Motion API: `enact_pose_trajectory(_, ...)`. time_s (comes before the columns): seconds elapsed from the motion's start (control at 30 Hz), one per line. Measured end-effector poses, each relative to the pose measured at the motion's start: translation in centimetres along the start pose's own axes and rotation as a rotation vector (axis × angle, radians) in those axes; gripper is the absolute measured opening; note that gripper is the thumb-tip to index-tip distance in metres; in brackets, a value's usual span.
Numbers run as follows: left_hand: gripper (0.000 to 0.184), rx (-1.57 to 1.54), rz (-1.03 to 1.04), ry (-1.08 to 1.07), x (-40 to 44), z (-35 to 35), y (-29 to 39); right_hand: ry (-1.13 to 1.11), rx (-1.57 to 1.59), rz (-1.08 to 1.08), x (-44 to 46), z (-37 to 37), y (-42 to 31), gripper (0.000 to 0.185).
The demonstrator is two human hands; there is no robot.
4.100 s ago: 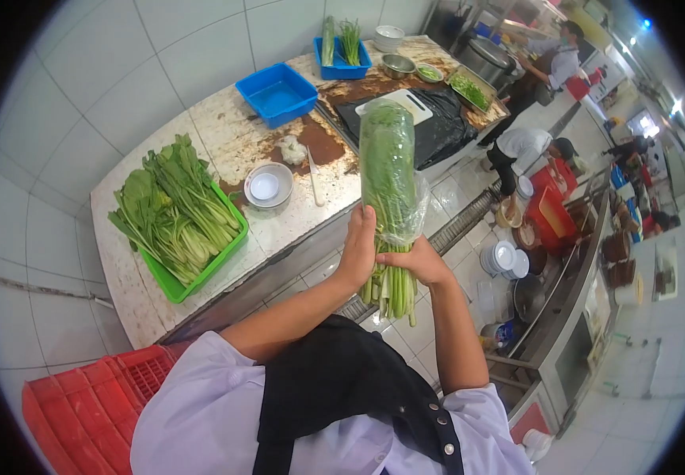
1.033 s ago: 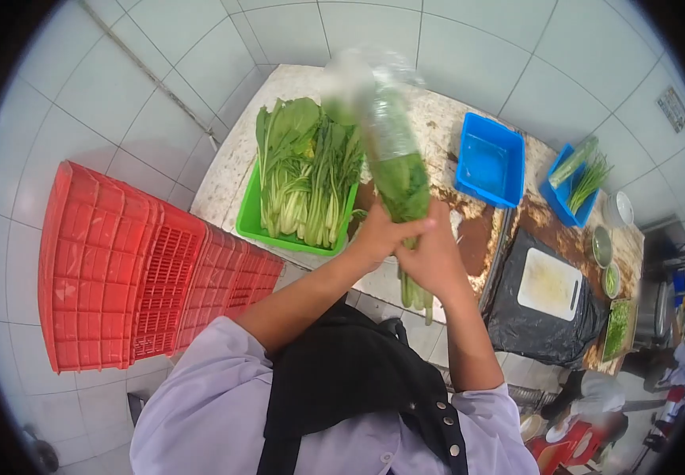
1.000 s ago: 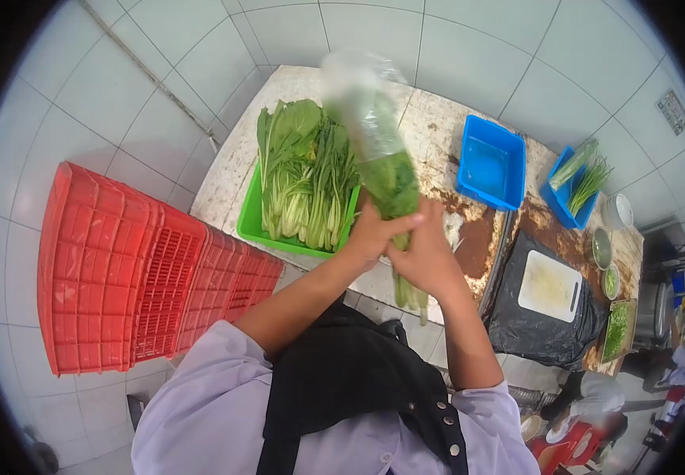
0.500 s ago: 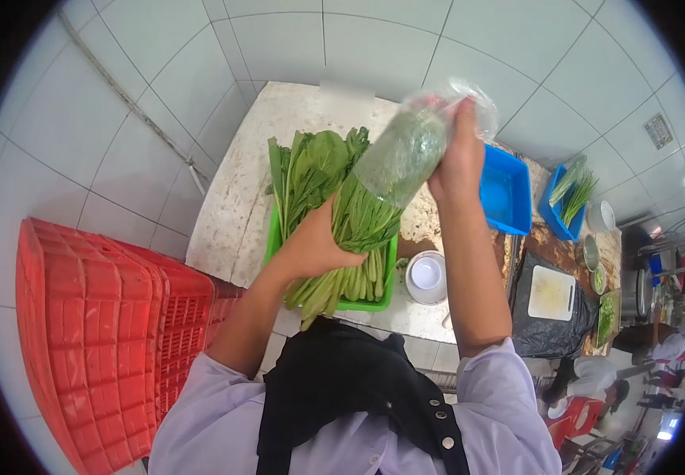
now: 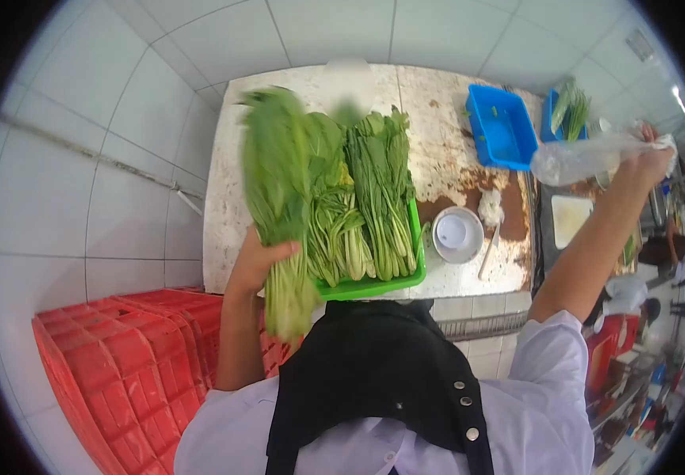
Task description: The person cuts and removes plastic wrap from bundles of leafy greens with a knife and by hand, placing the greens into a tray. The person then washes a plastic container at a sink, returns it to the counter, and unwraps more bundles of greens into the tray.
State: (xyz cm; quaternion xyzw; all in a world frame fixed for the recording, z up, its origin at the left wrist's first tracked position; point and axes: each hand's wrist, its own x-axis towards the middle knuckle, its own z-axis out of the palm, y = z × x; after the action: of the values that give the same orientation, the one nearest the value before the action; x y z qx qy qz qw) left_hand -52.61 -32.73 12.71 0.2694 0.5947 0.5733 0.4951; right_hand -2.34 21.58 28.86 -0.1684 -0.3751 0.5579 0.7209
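Note:
My left hand is closed around the stems of a bunch of leafy greens. The bunch stands over the left side of a green tray, leaves pointing away from me, slightly blurred. More leafy greens lie in the tray, stems toward me. Out to the right, my right hand grips a transparent plastic bag by one end. The bag stretches leftward from the fist, with no greens visible inside it.
A blue basin sits at the table's back right, with a smaller blue container of greens beyond. Nearer are white bowls, a knife and a white cutting board. Red crates stand at left; people are at far right.
The bag has come off the greens and swung far right with my right hand. My left hand has carried the bunch leftward, uncovering more greens in the tray.

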Motion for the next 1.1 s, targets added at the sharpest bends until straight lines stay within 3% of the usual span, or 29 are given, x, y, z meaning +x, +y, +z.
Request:
enact_pose_trajectory(0.03, 0.069, -0.123, -0.026, 0.132, 0.7, 0.8, 0.2, -0.317, 0.087, 0.147, -0.8, -3.0, -2.2, 0.025)
enact_pose_trajectory(0.07, 0.075, -0.051, 0.115, 0.199, 2.5, 1.7, -0.4, -0.261, 0.016, 0.138, -4.3, -2.7, -2.7, 0.028)
enact_pose_trajectory(0.13, 0.092, 0.292, 0.161, 0.352, 7.1, 2.4, -3.2, -0.164, -0.117, 0.119, -13.0, 1.9, -1.6, 0.033)
enact_pose_trajectory(0.17, 0.100, 0.462, 0.193, 0.430, 8.7, 2.7, -4.8, -0.188, -0.156, 0.182, -15.6, 0.4, -0.3, 0.034)
enact_pose_trajectory(0.23, 0.116, 0.790, 0.074, 0.510, 10.0, 3.8, -8.4, -0.182, -0.401, 0.316, -21.5, -0.7, 3.5, 0.032)
enact_pose_trajectory(0.27, 0.124, 0.953, 0.012, 0.547, 10.4, 4.4, -9.3, -0.214, -0.558, 0.411, -25.6, -0.1, 5.9, 0.033)
enact_pose_trajectory(0.37, 0.131, 0.881, -0.020, 0.455, 10.5, 4.2, -8.3, -0.560, -0.854, 0.667, -36.6, 4.2, 13.2, 0.045)
enact_pose_trajectory(0.43, 0.124, 0.820, 0.007, 0.439, 10.2, 3.8, -8.3, -0.835, -0.831, 0.705, -41.9, 7.1, 18.0, 0.053)
enact_pose_trajectory(0.47, 0.122, 0.779, 0.014, 0.427, 9.6, 4.1, -7.1, -0.964, -0.971, 0.725, -43.8, 8.4, 19.2, 0.064)
enact_pose_trajectory(0.5, 0.119, 0.737, 0.024, 0.414, 9.3, 4.6, -6.4, -1.024, -1.063, 0.600, -46.3, 8.8, 21.2, 0.067)
enact_pose_trajectory(0.53, 0.105, 0.745, 0.072, 0.495, 8.9, 5.0, -6.9, -1.083, -1.155, 0.472, -48.0, 8.9, 22.8, 0.070)
enact_pose_trajectory(0.63, 0.088, 0.560, 0.208, 0.537, 8.0, 5.1, -10.0, -1.234, -1.252, 0.763, -47.0, 12.4, 21.1, 0.065)
enact_pose_trajectory(0.67, 0.074, 0.454, 0.215, 0.454, 7.9, 4.7, -11.1, -1.232, -1.239, 0.683, -48.2, 11.5, 21.7, 0.058)
enact_pose_trajectory(0.73, 0.070, 0.406, 0.160, 0.551, 7.9, 4.9, -11.4, -1.269, -1.304, 0.693, -48.7, 11.4, 21.4, 0.056)
enact_pose_trajectory(0.8, 0.069, 0.310, 0.181, 0.579, 7.0, 5.7, -11.2, -1.263, -1.368, 0.687, -48.4, 11.2, 21.2, 0.051)
enact_pose_trajectory(0.9, 0.078, 0.311, 0.131, 0.675, 5.8, 6.8, -11.2, -1.080, -1.395, 0.654, -48.1, 9.5, 21.0, 0.047)
enact_pose_trajectory(1.0, 0.083, 0.768, 0.279, 0.694, 7.5, 4.0, -17.9, -1.147, -1.540, 0.577, -48.9, 9.4, 21.4, 0.046)
enact_pose_trajectory(1.1, 0.090, 0.694, 0.222, 0.665, 5.4, 7.4, -11.5, -1.210, -1.609, 0.374, -48.7, 11.0, 20.7, 0.060)
